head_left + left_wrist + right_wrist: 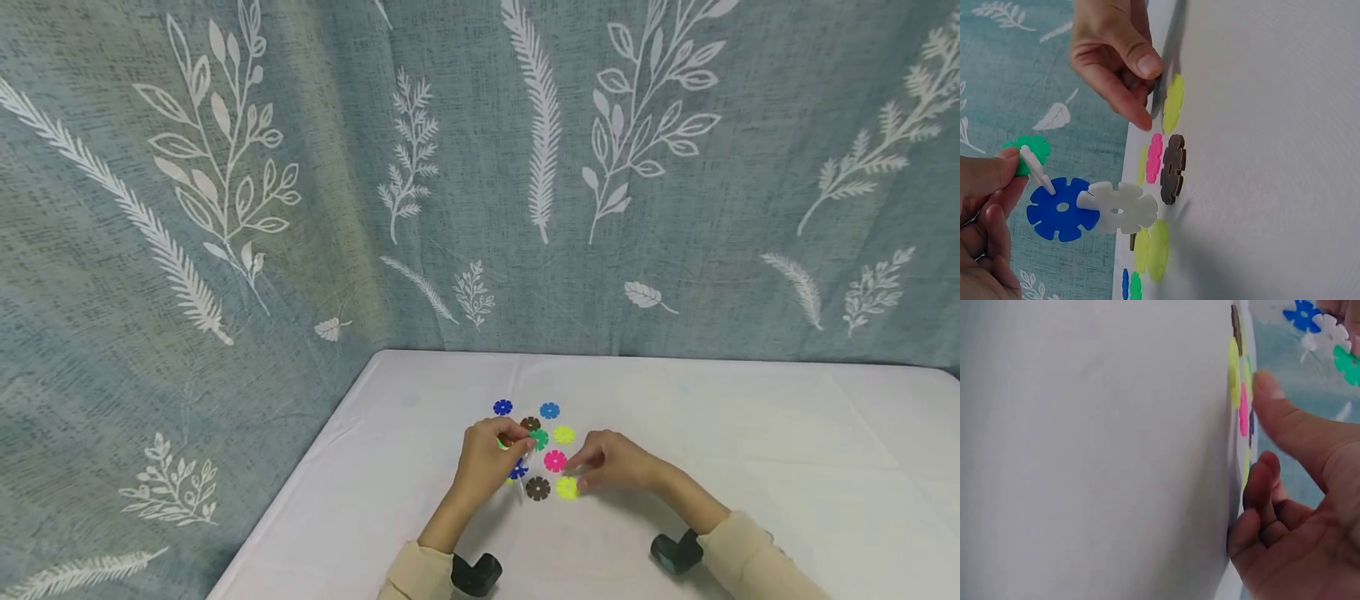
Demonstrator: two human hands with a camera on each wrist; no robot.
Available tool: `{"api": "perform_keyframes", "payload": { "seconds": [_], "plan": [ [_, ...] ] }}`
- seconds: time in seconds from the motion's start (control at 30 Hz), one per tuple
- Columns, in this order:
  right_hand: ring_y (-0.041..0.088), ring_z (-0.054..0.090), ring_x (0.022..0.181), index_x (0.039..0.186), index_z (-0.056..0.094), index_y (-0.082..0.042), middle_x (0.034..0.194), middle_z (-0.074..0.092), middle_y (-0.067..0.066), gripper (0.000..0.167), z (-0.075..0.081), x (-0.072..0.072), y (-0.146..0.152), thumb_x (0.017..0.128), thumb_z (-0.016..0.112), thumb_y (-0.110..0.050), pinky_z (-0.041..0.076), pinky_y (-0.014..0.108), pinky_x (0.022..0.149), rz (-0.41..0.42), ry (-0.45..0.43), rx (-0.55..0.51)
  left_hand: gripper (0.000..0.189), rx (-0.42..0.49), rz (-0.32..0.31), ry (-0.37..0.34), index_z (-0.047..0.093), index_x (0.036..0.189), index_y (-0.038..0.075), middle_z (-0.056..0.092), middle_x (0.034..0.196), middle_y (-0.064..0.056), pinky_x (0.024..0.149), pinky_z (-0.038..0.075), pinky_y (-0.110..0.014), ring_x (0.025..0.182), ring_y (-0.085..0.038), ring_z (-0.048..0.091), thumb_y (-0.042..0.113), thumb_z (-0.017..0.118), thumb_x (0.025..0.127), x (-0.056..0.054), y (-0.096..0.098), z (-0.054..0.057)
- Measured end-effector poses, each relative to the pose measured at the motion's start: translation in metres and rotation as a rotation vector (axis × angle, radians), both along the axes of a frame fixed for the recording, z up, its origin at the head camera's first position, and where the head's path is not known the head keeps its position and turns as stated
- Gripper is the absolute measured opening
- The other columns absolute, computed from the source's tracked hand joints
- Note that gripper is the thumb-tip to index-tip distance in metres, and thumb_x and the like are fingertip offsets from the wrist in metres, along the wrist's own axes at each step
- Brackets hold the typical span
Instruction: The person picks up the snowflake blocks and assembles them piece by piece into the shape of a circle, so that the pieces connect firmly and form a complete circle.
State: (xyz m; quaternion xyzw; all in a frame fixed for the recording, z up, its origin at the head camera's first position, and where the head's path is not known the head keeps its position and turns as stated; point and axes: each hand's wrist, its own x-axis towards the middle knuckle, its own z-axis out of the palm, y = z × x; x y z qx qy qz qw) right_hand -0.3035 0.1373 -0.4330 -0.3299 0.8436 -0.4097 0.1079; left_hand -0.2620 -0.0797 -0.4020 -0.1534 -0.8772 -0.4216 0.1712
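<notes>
My left hand (pixel 491 458) pinches a short chain of notched, flower-shaped plastic discs between thumb and fingers, raised above the table. In the left wrist view the chain runs from a green disc (pixel 1038 148) at the fingertips through a white disc (pixel 1036 167) seen nearly edge-on and a blue disc (pixel 1063 212) to another white disc (pixel 1129 215). My right hand (pixel 618 460) holds nothing; its thumb and fingers are apart, close to a yellow disc (pixel 567 489) and a pink disc (pixel 555 461). A brown disc (pixel 537 489) lies between the hands.
Behind the hands, more loose discs lie on the white-covered table (pixel 750 433): a dark blue disc (pixel 502 407), a lighter blue disc (pixel 550 410), another brown disc (pixel 530 423) and another yellow disc (pixel 564 435). A leaf-patterned curtain (pixel 480 250) hangs behind and left.
</notes>
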Motion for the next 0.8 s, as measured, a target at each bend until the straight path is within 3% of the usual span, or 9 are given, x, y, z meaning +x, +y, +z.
{"api": "perform_keyframes", "payload": {
  "seconds": [0.2,0.4,0.57,0.7,0.8],
  "plan": [
    [0.005,0.042,0.068,0.094,0.073,-0.007,0.073,0.053,-0.002,0.026,-0.004,0.001,-0.005,0.07,0.077,-0.013,0.038,0.019,0.061,0.03,0.028,0.022,0.006,0.022,-0.006,-0.027,0.07,0.075,0.006,0.066,0.072,-0.002,0.061,0.044,-0.017,0.067,-0.005,0.051,0.01,0.072,0.078,0.0,0.003,0.0],
    [0.011,0.046,0.071,0.084,0.065,-0.011,0.075,0.053,-0.003,0.021,-0.004,0.002,-0.008,0.069,0.079,-0.013,0.041,0.02,0.062,-0.034,0.012,0.055,0.007,0.071,-0.018,-0.057,0.07,0.075,0.006,0.065,0.069,-0.002,0.06,0.043,-0.017,0.066,-0.004,0.05,0.011,0.072,0.078,-0.001,0.003,-0.002],
    [0.011,0.049,0.065,0.084,0.063,-0.002,0.07,0.059,0.0,0.011,-0.002,0.001,-0.003,0.08,0.069,-0.01,0.042,0.022,0.058,-0.097,-0.139,-0.079,0.007,0.084,-0.011,-0.072,0.07,0.075,0.006,0.065,0.069,-0.002,0.058,0.042,-0.017,0.064,-0.004,0.048,0.012,0.072,0.078,-0.002,0.003,-0.002],
    [0.011,0.052,0.064,0.095,0.062,0.004,0.071,0.061,-0.001,0.022,0.007,0.0,-0.002,0.086,0.063,-0.016,0.041,0.023,0.055,-0.212,-0.355,-0.212,0.008,0.088,-0.01,-0.079,0.07,0.075,0.005,0.064,0.069,-0.003,0.057,0.042,-0.017,0.063,-0.005,0.048,0.012,0.072,0.078,-0.001,0.003,-0.001],
    [0.011,0.052,0.063,0.101,0.06,0.005,0.07,0.061,-0.002,0.028,0.018,0.0,-0.005,0.088,0.061,-0.02,0.039,0.02,0.053,-0.292,-0.469,-0.282,0.008,0.09,-0.017,-0.086,0.07,0.075,0.005,0.064,0.069,-0.003,0.058,0.042,-0.017,0.064,-0.005,0.049,0.013,0.072,0.078,-0.001,0.003,0.0]
  ]
}}
